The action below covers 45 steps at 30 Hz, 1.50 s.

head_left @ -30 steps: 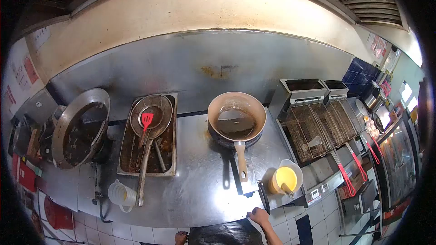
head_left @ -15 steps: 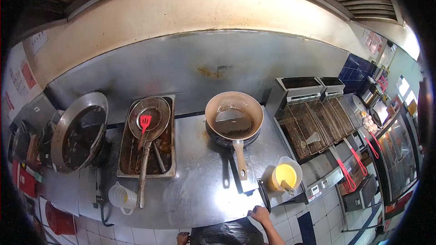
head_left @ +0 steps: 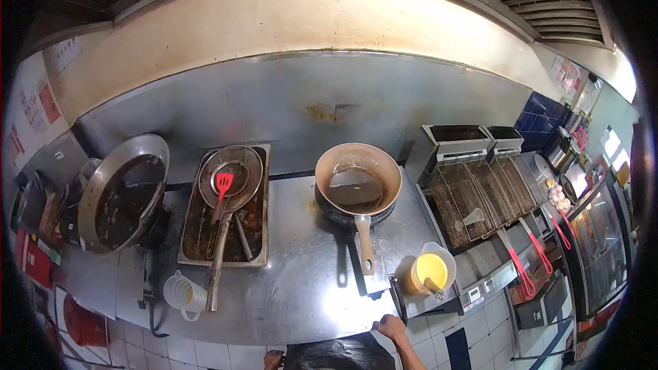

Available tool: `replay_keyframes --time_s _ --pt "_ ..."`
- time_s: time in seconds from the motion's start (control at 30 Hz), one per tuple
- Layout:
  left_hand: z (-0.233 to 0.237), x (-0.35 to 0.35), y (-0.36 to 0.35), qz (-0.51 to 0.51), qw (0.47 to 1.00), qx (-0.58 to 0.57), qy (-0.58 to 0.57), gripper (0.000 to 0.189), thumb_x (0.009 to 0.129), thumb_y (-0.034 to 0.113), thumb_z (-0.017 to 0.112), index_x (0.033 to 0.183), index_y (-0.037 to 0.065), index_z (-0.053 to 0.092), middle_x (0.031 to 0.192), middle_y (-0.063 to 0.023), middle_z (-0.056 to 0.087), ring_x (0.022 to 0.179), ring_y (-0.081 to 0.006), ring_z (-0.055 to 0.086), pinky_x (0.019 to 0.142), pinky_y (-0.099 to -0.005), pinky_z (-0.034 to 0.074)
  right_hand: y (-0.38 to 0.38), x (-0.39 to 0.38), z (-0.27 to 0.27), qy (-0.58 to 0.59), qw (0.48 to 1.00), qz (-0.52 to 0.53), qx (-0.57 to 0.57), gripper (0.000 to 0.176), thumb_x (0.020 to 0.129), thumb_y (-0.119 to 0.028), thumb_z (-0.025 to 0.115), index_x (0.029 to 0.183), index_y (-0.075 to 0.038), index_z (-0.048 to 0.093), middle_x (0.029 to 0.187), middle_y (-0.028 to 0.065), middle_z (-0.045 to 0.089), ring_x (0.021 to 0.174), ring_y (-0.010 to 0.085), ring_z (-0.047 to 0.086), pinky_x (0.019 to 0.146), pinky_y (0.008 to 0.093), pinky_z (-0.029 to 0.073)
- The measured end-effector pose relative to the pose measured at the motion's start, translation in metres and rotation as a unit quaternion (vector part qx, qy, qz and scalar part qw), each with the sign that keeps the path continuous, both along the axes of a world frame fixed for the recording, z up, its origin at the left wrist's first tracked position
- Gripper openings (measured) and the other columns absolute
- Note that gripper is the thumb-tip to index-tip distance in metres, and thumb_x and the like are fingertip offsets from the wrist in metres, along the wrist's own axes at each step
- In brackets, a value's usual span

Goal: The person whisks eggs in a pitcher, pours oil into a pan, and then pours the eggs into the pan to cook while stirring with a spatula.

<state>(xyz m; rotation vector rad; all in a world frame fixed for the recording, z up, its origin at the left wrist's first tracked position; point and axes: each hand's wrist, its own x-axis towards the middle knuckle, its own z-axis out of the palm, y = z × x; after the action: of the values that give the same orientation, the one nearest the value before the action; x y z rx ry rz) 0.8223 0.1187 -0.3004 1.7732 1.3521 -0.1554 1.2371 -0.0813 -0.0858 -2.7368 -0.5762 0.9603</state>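
At the far left, a broad wok [head_left: 146, 145] with dark contents leaves only a narrow gap before the metal tray [head_left: 258, 243]. A ribbed white jug [head_left: 185, 294] stands near the front edge of the desk [head_left: 295, 288], just beside the end of the strainer's handle. That strainer [head_left: 248, 175] lies over the tray, a red spatula [head_left: 223, 182] on it, its handle jutting past the tray's front rim. Right of the tray, open steel runs from the back panel to the front edge, the widest room for moving. Below this edge hangs the left hand [head_left: 273, 360], low and partly cut off beside a dark apron [head_left: 336, 355]; whether its grip is clenched or slack, I cannot tell. The pan [head_left: 358, 154] sits right of the open steel, handle pointing frontward. Below the handle's tip, apart from it, the right hand [head_left: 390, 327] rests at the desk's front edge, fingers bent, forearm slanting in from the lower right; I cannot tell whether its grip grasps anything. Near the front right corner stands a container of yellow liquid [head_left: 449, 264], close to the fryer [head_left: 445, 205].
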Motion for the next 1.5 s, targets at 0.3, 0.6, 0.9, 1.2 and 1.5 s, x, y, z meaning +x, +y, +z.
replay_keyframes --time_s 0.3,0.6,0.9,1.2,1.5 --pt "0.022 0.008 -0.007 0.083 0.995 -0.05 -0.04 0.025 0.081 0.03 0.056 0.089 0.013 0.071 0.082 -0.0117 0.069 0.077 -0.0287 0.065 0.07 -0.0393 0.051 0.004 0.0 0.009 0.02 0.999 -0.018 -0.018 0.047 0.068 -0.051 0.065 0.089 -0.009 0.069 0.092 0.0168 0.067 0.09 0.033 0.063 0.081 0.0412 0.049" --pt "0.078 0.029 -0.01 0.226 0.961 -0.158 -0.027 0.027 0.08 0.033 0.059 0.092 0.012 0.072 0.082 -0.0113 0.069 0.079 -0.0252 0.066 0.069 -0.0359 0.051 0.001 0.001 -0.001 0.016 1.0 -0.015 -0.021 0.047 0.068 -0.052 0.064 0.089 -0.01 0.069 0.092 0.0162 0.067 0.09 0.0327 0.064 0.082 0.0418 0.049" --pt "0.103 0.039 -0.01 0.187 0.972 -0.144 0.007 0.03 0.081 0.036 0.058 0.094 0.012 0.071 0.086 -0.0116 0.069 0.078 -0.0228 0.066 0.068 -0.0346 0.051 -0.001 0.001 -0.01 0.003 1.0 -0.013 -0.018 0.047 0.067 -0.051 0.065 0.088 -0.009 0.07 0.092 0.0168 0.067 0.09 0.0326 0.064 0.082 0.0418 0.049" --pt "0.087 0.033 -0.01 0.166 0.978 -0.129 0.011 0.026 0.08 0.032 0.06 0.092 0.013 0.072 0.087 -0.0094 0.069 0.077 -0.0243 0.066 0.069 -0.0349 0.051 0.001 0.0 -0.005 -0.004 1.0 -0.028 -0.01 0.044 0.062 -0.05 0.068 0.083 -0.011 0.071 0.088 0.0162 0.068 0.086 0.0324 0.065 0.078 0.0403 0.051" --pt "0.099 0.038 -0.012 0.191 0.973 -0.126 0.014 0.025 0.077 0.031 0.057 0.091 0.02 0.073 0.09 -0.0119 0.068 0.085 -0.0286 0.065 0.078 -0.0357 0.052 0.009 -0.001 0.017 0.025 0.999 -0.03 -0.036 0.047 0.063 -0.05 0.067 0.086 -0.009 0.071 0.093 0.0177 0.067 0.091 0.0326 0.064 0.082 0.0408 0.049"
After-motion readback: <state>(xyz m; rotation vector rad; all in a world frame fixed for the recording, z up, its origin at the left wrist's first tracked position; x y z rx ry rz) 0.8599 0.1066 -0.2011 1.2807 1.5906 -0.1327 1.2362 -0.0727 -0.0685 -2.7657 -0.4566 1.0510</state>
